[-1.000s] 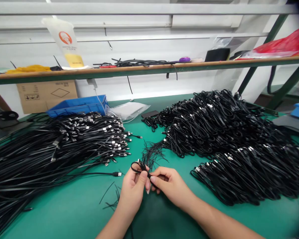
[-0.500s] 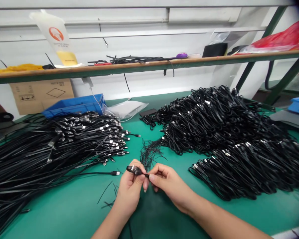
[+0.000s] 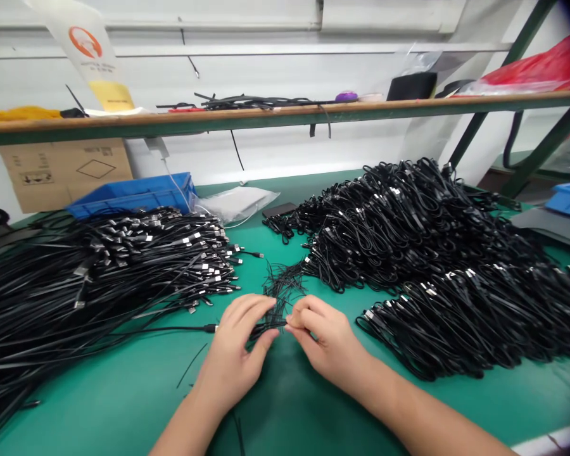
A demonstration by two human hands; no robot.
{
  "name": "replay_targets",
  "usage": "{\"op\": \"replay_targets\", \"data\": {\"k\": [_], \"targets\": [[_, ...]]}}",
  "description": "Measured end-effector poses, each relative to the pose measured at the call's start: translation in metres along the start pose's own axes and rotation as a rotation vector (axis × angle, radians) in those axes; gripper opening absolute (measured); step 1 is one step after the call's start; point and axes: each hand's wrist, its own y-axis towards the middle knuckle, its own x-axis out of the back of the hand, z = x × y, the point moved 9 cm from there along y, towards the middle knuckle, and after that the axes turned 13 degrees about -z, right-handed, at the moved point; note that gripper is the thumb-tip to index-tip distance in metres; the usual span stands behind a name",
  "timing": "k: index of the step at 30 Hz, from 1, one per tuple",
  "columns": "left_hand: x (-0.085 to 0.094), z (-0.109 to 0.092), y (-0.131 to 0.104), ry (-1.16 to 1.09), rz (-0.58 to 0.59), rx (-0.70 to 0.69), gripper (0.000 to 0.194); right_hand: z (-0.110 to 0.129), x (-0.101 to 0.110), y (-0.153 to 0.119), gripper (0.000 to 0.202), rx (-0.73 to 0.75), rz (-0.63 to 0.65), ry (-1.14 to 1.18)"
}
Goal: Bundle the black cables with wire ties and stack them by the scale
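A folded black USB cable (image 3: pixel 265 327) spans the gap between my hands, low over the green table. My left hand (image 3: pixel 234 354) curves around it, thumb below and fingers above, hiding much of its length. With thumb and fingertips pinched, my right hand (image 3: pixel 327 332) grips the cable's right end; whether a thin tie is also in that pinch is hidden. Just behind my fingers lies a loose heap of thin black tie strips (image 3: pixel 285 282). One straight cable's USB plug (image 3: pixel 211 328) shows at the left edge of my left hand.
Many unfolded cables (image 3: pixel 123 272) with metal plugs cover the left side. Folded cables (image 3: pixel 408 221) are piled at the right, with a row of folded ones (image 3: pixel 470 316) in front. A blue tray (image 3: pixel 133 193), a clear plastic bag (image 3: pixel 240 201) and a shelf (image 3: pixel 247 119) stand behind.
My left hand has turned and opened wider around the cable, whose plug end no longer shows above the fingers. The right hand keeps its pinch. The view has shifted slightly.
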Motion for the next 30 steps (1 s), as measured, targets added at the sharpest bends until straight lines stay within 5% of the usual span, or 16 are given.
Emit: {"op": "replay_targets", "data": {"k": [4,8,14,18,24,30], "targets": [[-0.009,-0.003,-0.001,0.077,0.089,-0.062,0.016,-0.001,-0.007,-0.005,0.020,0.016,0.059,-0.054],[-0.012,-0.003,-0.003,0.074,0.110,-0.024,0.016,-0.002,-0.007,-0.002,0.017,0.029,0.076,-0.028],[0.024,0.013,0.006,0.053,-0.180,0.071,0.011,-0.043,0.023,0.014,0.030,-0.109,-0.072,-0.142],[0.036,0.021,0.008,0.044,-0.257,0.140,0.011,-0.071,0.001,0.003,0.014,-0.095,0.201,-0.413],[0.023,0.014,0.006,-0.007,-0.195,0.139,0.011,-0.082,-0.027,-0.010,0.014,-0.079,0.337,-0.444],[0.006,0.021,-0.001,-0.082,-0.144,0.248,0.012,-0.075,-0.028,-0.007,0.026,-0.088,0.282,-0.409]]}}
